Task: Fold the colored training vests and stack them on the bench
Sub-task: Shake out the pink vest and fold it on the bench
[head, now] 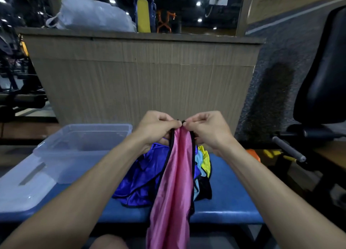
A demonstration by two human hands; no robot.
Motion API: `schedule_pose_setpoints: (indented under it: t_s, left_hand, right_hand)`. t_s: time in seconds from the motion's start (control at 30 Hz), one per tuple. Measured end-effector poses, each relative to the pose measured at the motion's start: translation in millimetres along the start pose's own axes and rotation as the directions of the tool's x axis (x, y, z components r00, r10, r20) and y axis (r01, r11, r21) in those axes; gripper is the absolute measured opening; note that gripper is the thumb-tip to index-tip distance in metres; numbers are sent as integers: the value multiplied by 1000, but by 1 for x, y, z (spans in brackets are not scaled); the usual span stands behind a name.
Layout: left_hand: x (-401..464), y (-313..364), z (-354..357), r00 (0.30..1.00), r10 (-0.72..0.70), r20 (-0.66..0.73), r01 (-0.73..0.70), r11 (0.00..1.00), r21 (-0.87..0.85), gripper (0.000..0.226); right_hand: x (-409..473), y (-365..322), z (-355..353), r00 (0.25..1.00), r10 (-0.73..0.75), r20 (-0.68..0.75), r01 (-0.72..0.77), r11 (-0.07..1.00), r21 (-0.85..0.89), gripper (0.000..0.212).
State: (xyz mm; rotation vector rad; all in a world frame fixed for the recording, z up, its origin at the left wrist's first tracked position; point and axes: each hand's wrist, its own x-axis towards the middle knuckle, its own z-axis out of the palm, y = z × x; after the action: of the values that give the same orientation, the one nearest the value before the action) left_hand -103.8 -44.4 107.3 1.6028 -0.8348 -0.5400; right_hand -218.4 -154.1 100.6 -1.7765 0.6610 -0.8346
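Now I see a clear plastic bin left of the pink mesh vest; my left hand and right hand pinch its black-trimmed top edge, holding it above the blue padded bench, before the heaped coloured vests.

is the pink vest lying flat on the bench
No, both hands, left hand and right hand, pinch the pink vest by its top edge, and it hangs down over the bench.
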Motion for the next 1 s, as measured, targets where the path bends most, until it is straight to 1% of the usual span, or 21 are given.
schedule_pose_setpoints:
  t_s: [0.17,0.23,0.27,0.33,0.37,0.43,0.47,0.5,0.53,0.57,0.6,0.63,0.7,0.73,0.77,0.8,0.83,0.87,0.93,1.0]
  left_hand:
    - [-3,2,3,1000,-11,19,12,999,-29,16]
    - [-4,4,2,1000,-12,23,13,1000,-28,21]
    - [-5,5,1,1000,-11,22,12,1000,-26,24]
    - [-6,7,1,999,-14,29,15,999,-41,24]
    - [-8,8,0,999,-15,52,19,998,-66,24]
    - [-13,13,0,987,-28,156,56,982,-182,27]
    - [-17,14,-2,974,-41,224,99,963,-253,29]
    - [-20,13,-6,956,-51,290,139,946,-294,31]
    - [-24,12,-11,937,-51,345,157,944,-290,34]
    - [-26,8,-18,925,-40,379,139,961,-238,37]
    - [-29,4,-26,923,-20,383,91,982,-166,38]
    - [-31,0,-33,939,19,343,18,994,-104,38]
    - [-32,-7,-45,976,153,156,-146,988,-57,30]
    - [-32,-11,-49,970,237,60,-234,971,-50,23]
    - [-32,-15,-52,946,323,-14,-324,946,-27,16]
    - [-33,-17,-53,913,404,-54,-404,915,17,10]
    - [-35,-19,-52,872,485,-63,-480,874,81,3]
    - [-38,-18,-50,821,568,-52,-555,817,159,4]
    - [-47,-15,-45,705,709,5,-675,669,309,13]
    - [-58,-9,-40,591,804,62,-748,518,415,18]
  right_hand:
    - [-6,-8,1,999,-17,-45,12,993,-122,9]
    - [-10,-13,1,995,-78,-64,62,972,-227,8]
    - [-13,-15,0,990,-129,-50,109,949,-295,9]
    - [-19,-21,-1,973,-226,42,221,873,-435,14]
    - [-22,-23,-1,960,-264,92,273,818,-507,20]
    - [-25,-23,-1,933,-336,128,337,690,-641,29]
    - [-26,-22,-2,917,-375,133,361,641,-677,26]
    - [-25,-18,-5,907,-398,138,378,626,-682,19]
    - [-26,-14,-11,912,-389,133,381,680,-627,9]
    - [-26,-11,-17,928,-349,129,363,768,-528,7]
    - [-27,-7,-25,941,-311,132,337,846,-413,16]
    - [-25,-4,-34,945,-293,143,324,897,-301,22]
    - [-20,-2,-54,930,-319,183,345,929,-134,26]
    - [-17,-4,-63,918,-343,199,365,927,-84,25]
    - [-14,-8,-70,910,-362,202,380,924,-53,23]
    - [-11,-14,-76,903,-381,200,398,916,-50,22]
    - [-8,-19,-81,895,-399,200,416,908,-50,22]
    - [-5,-25,-84,888,-412,205,431,900,-58,22]
    - [-2,-35,-86,880,-423,215,450,888,-93,22]
    - [-1,-41,-86,879,-427,213,460,877,-138,22]
